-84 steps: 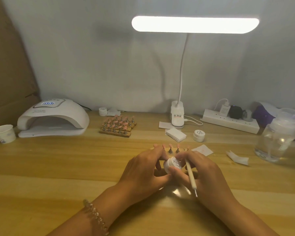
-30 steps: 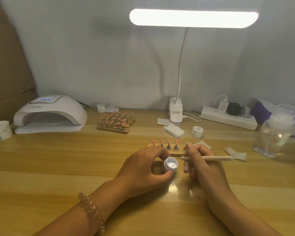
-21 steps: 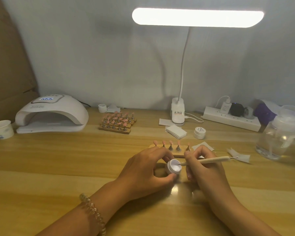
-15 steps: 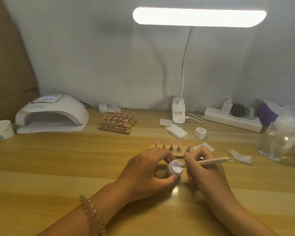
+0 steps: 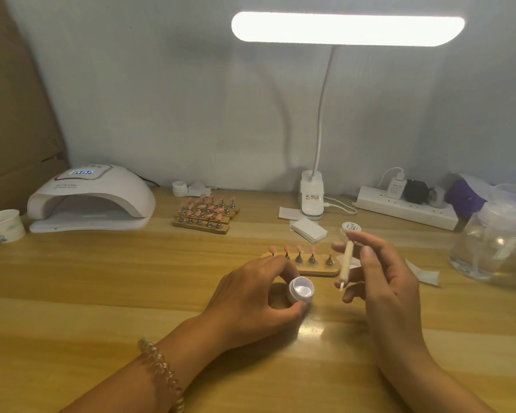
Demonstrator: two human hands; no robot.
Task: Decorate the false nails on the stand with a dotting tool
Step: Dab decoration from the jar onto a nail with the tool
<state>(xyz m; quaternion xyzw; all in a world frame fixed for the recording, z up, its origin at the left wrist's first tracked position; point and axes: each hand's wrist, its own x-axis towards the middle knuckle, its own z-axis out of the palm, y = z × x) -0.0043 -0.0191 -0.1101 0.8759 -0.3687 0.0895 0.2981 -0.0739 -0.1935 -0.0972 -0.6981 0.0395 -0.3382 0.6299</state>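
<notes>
A small wooden stand (image 5: 316, 270) with several pink false nails (image 5: 300, 249) on metal holders lies on the table just beyond my hands. My left hand (image 5: 251, 296) grips a small open white pot (image 5: 301, 291) of white gel, tilted toward me. My right hand (image 5: 382, 278) pinches a cream dotting tool (image 5: 346, 263) held nearly upright, its tip pointing down just right of the pot and in front of the stand's right end.
A white nail-curing lamp (image 5: 90, 198) and a paper cup (image 5: 5, 225) sit at the left. A second stand of nails (image 5: 206, 214) is behind. A desk lamp base (image 5: 311, 195), power strip (image 5: 405, 205), white pads (image 5: 309, 230), small jar (image 5: 349, 229) and clear pump bottle (image 5: 489, 242) stand at the right.
My right hand lifted the dotting tool out of the pot and swung it from lying sideways to nearly upright, right of the pot. My left hand keeps holding the pot.
</notes>
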